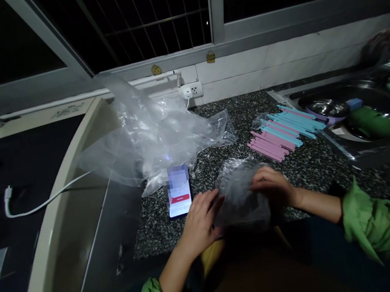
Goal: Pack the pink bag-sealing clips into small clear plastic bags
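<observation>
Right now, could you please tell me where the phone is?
Left of centre in the head view, the phone lies between the left hand and heaped plastic.

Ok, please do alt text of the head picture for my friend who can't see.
A person's left hand and right hand are at some crumpled clear plastic on a speckled counter. A lit phone, pink and blue sticks and more plastic lie nearby.

Glossy highlights are carried by the crinkled clear plastic bag [242, 195] and the heap of pale translucent plastic sheeting [161, 134]. A stone-like finish is shown by the speckled black-and-grey countertop [158, 235], smooth plastic by the slim pink and blue sticks [291, 124], matt cloth by the rumpled green sleeves [386, 228].
</observation>
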`<action>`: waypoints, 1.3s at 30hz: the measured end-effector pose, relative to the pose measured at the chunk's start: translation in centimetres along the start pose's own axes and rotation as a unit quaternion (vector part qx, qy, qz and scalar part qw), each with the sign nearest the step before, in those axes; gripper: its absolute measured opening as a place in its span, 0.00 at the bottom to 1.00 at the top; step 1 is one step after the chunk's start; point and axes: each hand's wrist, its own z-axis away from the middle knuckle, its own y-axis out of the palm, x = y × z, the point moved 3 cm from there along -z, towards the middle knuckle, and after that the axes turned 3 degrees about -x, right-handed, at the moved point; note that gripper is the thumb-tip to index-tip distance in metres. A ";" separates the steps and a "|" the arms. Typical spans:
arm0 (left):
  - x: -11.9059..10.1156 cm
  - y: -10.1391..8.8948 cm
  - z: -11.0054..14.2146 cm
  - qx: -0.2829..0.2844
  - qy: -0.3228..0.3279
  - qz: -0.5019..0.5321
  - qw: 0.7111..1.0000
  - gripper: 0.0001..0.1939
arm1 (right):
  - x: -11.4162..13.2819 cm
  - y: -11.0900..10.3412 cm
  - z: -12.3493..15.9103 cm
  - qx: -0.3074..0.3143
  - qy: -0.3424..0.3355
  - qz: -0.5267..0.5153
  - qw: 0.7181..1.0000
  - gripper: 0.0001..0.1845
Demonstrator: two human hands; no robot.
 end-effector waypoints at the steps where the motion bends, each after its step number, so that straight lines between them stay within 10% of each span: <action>1: 0.4 0.0 -0.2 -0.008 -0.004 0.003 1.000 0.35 | 0.1 -0.2 0.1 -0.013 0.004 -0.030 0.999 0.09; 10: 1.0 0.8 -2.8 0.011 -0.080 0.136 0.987 0.27 | -0.4 -0.7 1.4 0.008 0.016 -0.064 0.998 0.08; 20: -0.6 0.9 -1.6 0.056 0.026 0.058 0.996 0.13 | -0.4 -0.6 1.9 0.139 0.167 0.021 0.976 0.09; 29: 0.7 0.6 -2.5 0.034 -0.187 0.188 0.964 0.14 | -1.1 -0.1 2.1 0.130 0.076 -0.004 0.989 0.10; 39: 2.4 1.6 -5.4 -0.047 -0.375 0.159 0.912 0.14 | -2.2 0.9 1.2 0.046 0.258 0.037 0.964 0.14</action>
